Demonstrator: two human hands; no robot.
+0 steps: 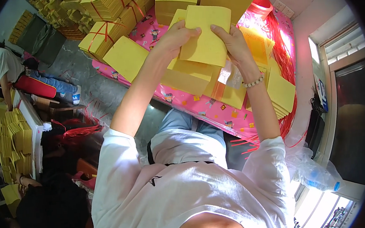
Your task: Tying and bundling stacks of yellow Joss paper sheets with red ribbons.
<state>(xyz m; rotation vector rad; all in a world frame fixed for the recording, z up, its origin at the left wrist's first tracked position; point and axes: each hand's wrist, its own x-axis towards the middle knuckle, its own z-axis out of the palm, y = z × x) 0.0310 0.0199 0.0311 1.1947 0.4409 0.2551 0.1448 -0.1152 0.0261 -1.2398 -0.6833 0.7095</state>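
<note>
A sheaf of yellow paper (207, 41) is raised over the table between my two hands. My left hand (180, 38) grips its left edge, the thumb lying on top. On the opposite edge, my right hand (233, 41) pinches the sheaf with the thumb on its face; a beaded bracelet (255, 81) circles that wrist. Beneath it sits a thick stack of yellow paper (190, 77), partly covered by the sheaf. To the left of this lies a flat yellow stack (126, 58). How many sheets I hold cannot be made out.
A pink patterned tablecloth (181, 99) covers the table. Bundles tied with red string (106, 32) stand at the back left, and red strands (280, 42) hang along the right. More yellow stacks (281, 91) sit nearby. Two other people work at the left by another paper-laden table (34, 138).
</note>
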